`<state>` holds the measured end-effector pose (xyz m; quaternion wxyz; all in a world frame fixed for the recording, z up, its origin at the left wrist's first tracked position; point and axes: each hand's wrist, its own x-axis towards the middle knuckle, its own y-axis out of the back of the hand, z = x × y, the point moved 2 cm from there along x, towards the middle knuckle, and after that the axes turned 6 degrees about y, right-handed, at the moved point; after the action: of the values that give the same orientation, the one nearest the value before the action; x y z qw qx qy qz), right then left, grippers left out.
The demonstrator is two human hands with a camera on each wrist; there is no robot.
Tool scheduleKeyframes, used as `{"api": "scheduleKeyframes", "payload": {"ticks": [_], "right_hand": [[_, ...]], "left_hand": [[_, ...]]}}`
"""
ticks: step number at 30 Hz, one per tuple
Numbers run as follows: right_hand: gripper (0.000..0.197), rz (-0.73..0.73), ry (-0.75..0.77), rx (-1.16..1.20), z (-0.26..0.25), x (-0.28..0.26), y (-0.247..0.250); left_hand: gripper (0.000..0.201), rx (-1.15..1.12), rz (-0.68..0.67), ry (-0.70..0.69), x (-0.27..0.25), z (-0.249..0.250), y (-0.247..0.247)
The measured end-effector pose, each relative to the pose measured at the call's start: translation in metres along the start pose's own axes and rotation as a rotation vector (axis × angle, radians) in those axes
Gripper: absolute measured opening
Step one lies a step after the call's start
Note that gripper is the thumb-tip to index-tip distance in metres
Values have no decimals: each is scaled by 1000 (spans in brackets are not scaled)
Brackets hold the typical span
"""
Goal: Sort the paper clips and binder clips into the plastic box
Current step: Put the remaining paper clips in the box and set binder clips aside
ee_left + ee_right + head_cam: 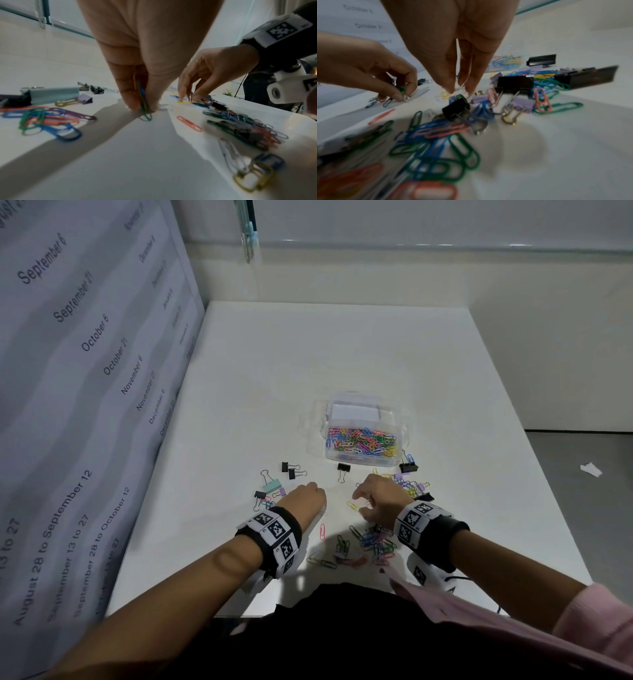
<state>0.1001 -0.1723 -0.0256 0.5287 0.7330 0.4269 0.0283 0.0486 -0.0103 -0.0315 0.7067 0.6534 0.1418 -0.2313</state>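
Left hand (pixel 303 497) in the head view sits knuckles-up on the white table (pixel 308 354), fingers curled under, at about 7 o'clock from the plastic box (pixel 361 436). That clear box, near the table's middle, holds a heap of coloured paper clips in its near compartment. Right hand (pixel 378 501) is at 6 o'clock from the box, fingers pointed down among loose clips. Black binder clips (pixel 343 469) lie just in front of the box, a mint binder clip (pixel 272 485) at 11 o'clock from the left hand, and a pile of paper clips (pixel 375 541) near the table's front edge.

From the left wrist, the left hand (pixel 142 81) pinches a small bunch of paper clips (pixel 145 108), green and blue, between thumb and fingers, their tips touching the table. At 3 o'clock, the right hand (pixel 205 75) presses fingertips down onto clips. A red paper clip (pixel 189 123) lies alone between them.

From the right wrist, the right hand (pixel 453 54) points its fingers straight down, tips close together over a pale clip; whether it has hold of it I cannot tell. A black binder clip (pixel 456 108) lies just below, at 6 o'clock.
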Motion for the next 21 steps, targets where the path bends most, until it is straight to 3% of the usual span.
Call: {"api": "scheduleKeyframes", "payload": {"ticks": [3,9,13,17,21], "right_hand": [[50,5,8,-2,1,-5,-6],[28,3,42,18,-8,-7,-11],[24,8,47,43,-11,-8,-11],[15,-43,-14,41,-14,-3,-10],[34,-74,-72,46,-16,3,-4]], "left_hand": [[34,-47,-13,20,1,-3,0],[25,-195,-67,53,10,-4,14],[18,-352,79,73,20,-3,53],[17,-671,272,108,40,-3,98],[17,-887,338,133,60,8,116]]}}
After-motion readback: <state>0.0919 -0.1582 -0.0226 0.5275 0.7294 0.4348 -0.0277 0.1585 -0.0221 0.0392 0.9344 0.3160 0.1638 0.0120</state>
